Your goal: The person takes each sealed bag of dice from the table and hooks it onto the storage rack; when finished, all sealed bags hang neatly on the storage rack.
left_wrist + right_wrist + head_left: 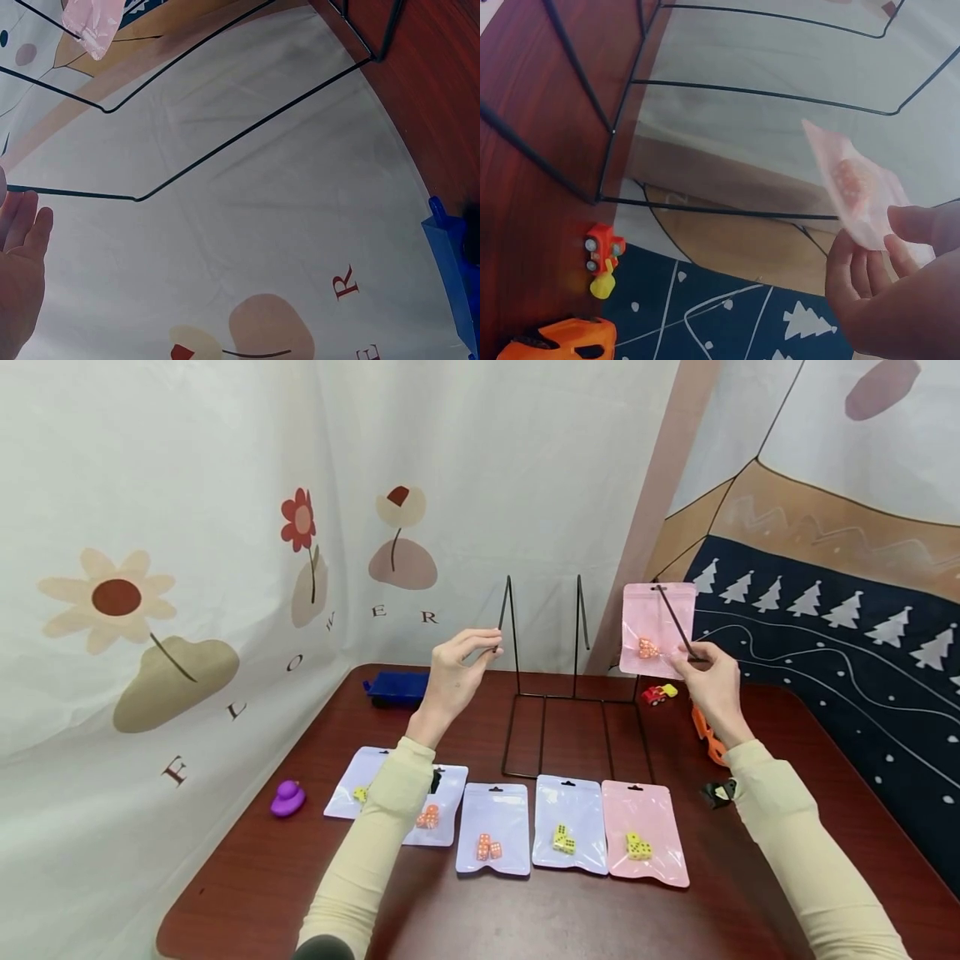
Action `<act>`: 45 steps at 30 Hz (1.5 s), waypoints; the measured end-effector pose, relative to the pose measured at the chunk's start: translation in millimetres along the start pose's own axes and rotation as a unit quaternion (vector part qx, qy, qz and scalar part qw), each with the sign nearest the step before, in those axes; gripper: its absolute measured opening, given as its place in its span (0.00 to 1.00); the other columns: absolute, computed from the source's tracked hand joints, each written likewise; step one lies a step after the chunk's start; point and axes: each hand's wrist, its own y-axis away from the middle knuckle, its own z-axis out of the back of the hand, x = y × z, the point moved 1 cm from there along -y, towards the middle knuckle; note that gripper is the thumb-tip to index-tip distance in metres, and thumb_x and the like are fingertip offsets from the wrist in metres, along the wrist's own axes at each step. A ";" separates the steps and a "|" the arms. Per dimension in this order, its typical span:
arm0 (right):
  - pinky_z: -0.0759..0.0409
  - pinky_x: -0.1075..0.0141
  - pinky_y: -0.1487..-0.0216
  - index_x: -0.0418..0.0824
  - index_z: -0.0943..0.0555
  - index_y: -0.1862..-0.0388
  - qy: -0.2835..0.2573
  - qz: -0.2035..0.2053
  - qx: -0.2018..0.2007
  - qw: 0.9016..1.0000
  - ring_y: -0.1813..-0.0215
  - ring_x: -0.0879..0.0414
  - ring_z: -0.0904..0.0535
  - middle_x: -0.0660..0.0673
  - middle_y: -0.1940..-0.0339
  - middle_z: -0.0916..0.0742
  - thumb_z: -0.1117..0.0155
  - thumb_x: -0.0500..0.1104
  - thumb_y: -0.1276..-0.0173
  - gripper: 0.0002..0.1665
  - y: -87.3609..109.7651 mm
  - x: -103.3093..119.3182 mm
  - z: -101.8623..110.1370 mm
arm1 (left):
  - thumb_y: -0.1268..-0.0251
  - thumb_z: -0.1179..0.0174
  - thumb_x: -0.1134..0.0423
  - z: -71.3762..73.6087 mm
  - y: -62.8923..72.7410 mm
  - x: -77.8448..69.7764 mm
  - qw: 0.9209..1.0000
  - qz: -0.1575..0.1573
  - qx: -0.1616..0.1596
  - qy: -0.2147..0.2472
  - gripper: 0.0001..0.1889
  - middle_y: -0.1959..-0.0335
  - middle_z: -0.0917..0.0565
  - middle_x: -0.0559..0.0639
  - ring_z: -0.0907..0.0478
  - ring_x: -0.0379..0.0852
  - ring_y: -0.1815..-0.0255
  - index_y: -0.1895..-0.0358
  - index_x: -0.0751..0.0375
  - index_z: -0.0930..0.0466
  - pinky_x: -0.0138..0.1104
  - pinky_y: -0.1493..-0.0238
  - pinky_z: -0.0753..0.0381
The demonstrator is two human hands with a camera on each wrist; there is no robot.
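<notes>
So there's a black wire rack (pixel 575 697) on the counter (pixel 570 910), and both hands are up at it. The left hand (pixel 459 672) has its grip together on the end of the rack's left prong (pixel 504 606), thumb and fingertips pinching the wire. The right hand (pixel 712 685) has its grip clamped on a pink bag (pixel 637 610), pinched at the lower corner, right by the tip of the rack's right prong (pixel 675 620). That bag hangs on the same prong, wire through the hole at its top, toward the back end, with orange dice (pixel 648 648) bunched low inside. The rack's middle prong (pixel 583 614) is bare.

Five more bags lie in a row, starting off the rack's front left and running along in front of it: four pale ones (pixel 495 810), then another pink one (pixel 641 810) at the right end. Going left to right, dice are yellow, orange, orange, yellow, yellow. A sleeve covers part of the two leftmost bags.

Other stuff: blue cart (pixel 397 687) left of the rack, purple duck (pixel 287 798) farther out front-left, little red car (pixel 658 693) just right of the rack's back corner, and an orange toy (pixel 707 735) right of the rack, partly behind the right hand's wrist.
</notes>
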 end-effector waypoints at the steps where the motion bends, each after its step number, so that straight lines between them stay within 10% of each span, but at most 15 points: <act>1: 0.28 0.80 0.74 0.32 0.21 0.48 -0.002 0.001 0.002 1.000 0.66 0.67 0.25 0.39 0.55 0.18 0.35 0.45 0.34 0.21 0.3 -1.0 1.0 | 0.48 0.34 0.78 -0.5 -0.1 -0.3 1.000 -0.001 -0.001 0.000 0.11 0.58 0.17 0.62 0.18 0.52 0.56 0.59 0.70 0.15 0.33 0.51 0.20; 23: 0.26 0.82 0.66 0.29 0.23 0.48 -0.032 0.033 0.041 0.998 0.63 0.65 0.26 0.51 0.63 0.19 0.37 0.44 0.32 0.21 29.7 -4.4 21.4 | 0.56 0.34 0.86 1.4 -6.8 -32.5 1.000 0.000 -0.009 -0.001 0.16 0.61 0.17 0.66 0.18 0.57 0.60 0.60 0.74 0.16 0.38 0.54 0.18; 45: 0.21 0.71 0.66 0.34 0.26 0.55 0.055 0.011 0.235 0.970 0.64 0.50 0.23 0.39 0.64 0.19 0.45 0.50 0.27 0.19 97.9 16.7 40.2 | 0.52 0.34 0.83 -0.7 -8.4 -26.8 0.999 0.017 -0.028 -0.016 0.11 0.61 0.17 0.66 0.18 0.56 0.59 0.62 0.75 0.17 0.37 0.53 0.18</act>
